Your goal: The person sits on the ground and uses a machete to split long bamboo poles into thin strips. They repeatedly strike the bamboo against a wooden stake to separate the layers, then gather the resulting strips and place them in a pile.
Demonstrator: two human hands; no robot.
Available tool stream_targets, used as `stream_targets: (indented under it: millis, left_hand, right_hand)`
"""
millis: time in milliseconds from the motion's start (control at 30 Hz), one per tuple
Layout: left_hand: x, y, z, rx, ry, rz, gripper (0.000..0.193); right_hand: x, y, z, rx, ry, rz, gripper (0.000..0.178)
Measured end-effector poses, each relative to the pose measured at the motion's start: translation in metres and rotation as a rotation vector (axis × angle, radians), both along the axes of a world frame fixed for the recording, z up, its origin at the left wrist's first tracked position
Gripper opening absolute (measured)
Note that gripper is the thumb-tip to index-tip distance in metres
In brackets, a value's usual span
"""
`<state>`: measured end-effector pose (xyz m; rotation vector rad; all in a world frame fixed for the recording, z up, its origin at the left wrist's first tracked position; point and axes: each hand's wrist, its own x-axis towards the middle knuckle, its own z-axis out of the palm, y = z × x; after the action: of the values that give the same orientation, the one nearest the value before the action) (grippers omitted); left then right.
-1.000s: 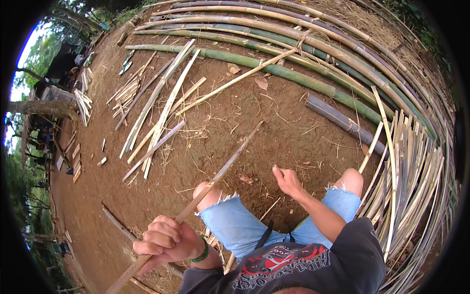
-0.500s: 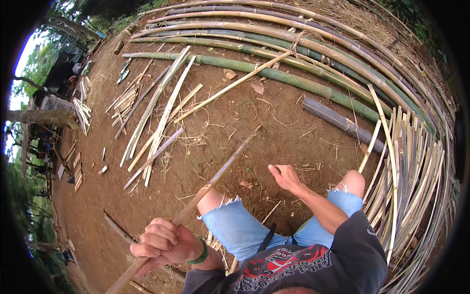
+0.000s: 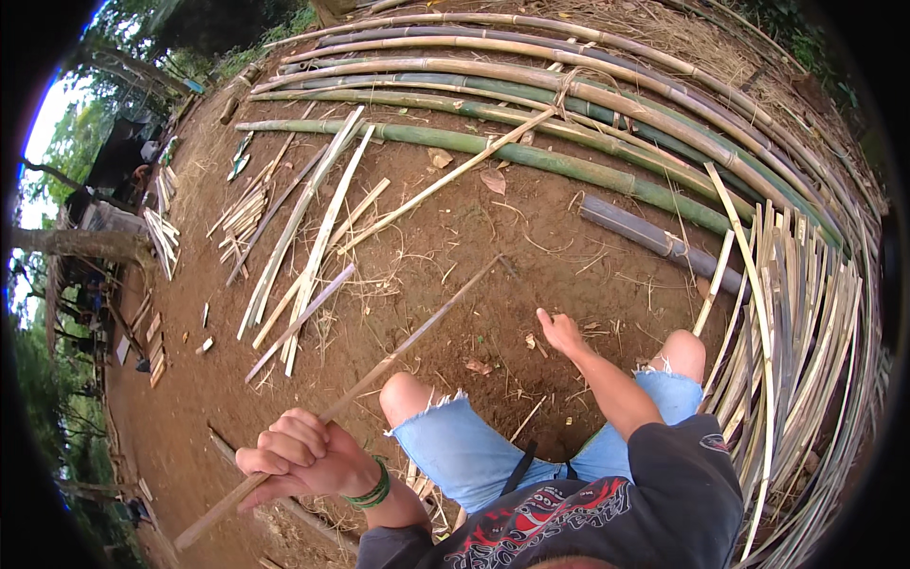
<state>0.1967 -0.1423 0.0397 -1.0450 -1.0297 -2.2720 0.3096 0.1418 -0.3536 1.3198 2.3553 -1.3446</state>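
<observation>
My left hand (image 3: pixel 305 457), with a green cord bracelet at the wrist, is wrapped round a long, thin brown bamboo strip (image 3: pixel 389 360). The strip slants from the lower left, past my bare knee, to a tip above the dirt in the middle. My right hand (image 3: pixel 563 332) hovers out in front between my knees, apart from the strip. Its fingers look curled together, their undersides out of sight, and whatever they may hold is hidden.
Long bamboo poles (image 3: pixel 455 142) lie across the far ground. A short dark bamboo piece (image 3: pixel 635 228) rests nearer. A thick pile of split strips (image 3: pixel 806 313) fills my right side; loose pale strips (image 3: pixel 327 242) lie ahead left. A stick (image 3: pixel 299 512) lies by my left arm.
My left hand has moved a little left and down with the bamboo strip, whose far tip has dropped slightly. My right hand has shifted a little right and farther away.
</observation>
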Motion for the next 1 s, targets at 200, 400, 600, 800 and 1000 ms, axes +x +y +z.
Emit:
stream_targets:
  millis: [200,400,600,800,1000]
  left_hand:
    - [-0.006,-0.008,0.0,-0.002,-0.054,0.103,0.058]
    - [-0.014,0.017,0.025,0.08,-0.333,0.415,0.055]
    - [-0.033,0.01,0.043,-0.009,-0.273,0.167,0.042]
    - [-0.047,0.013,0.045,-0.023,-0.148,-0.19,0.042]
    - [-0.024,0.027,0.041,0.049,-0.259,0.15,0.047]
  right_hand:
    - [0.006,-0.022,-0.016,0.123,0.165,0.036,0.078]
    - [-0.022,-0.022,-0.007,-0.24,-0.005,-0.174,0.073]
    - [0.015,-0.081,0.08,-0.341,0.364,-0.131,0.066]
    - [0.018,-0.134,0.19,-0.201,0.614,0.12,0.053]
    - [0.011,-0.155,0.231,-0.115,0.793,0.302,0.042]
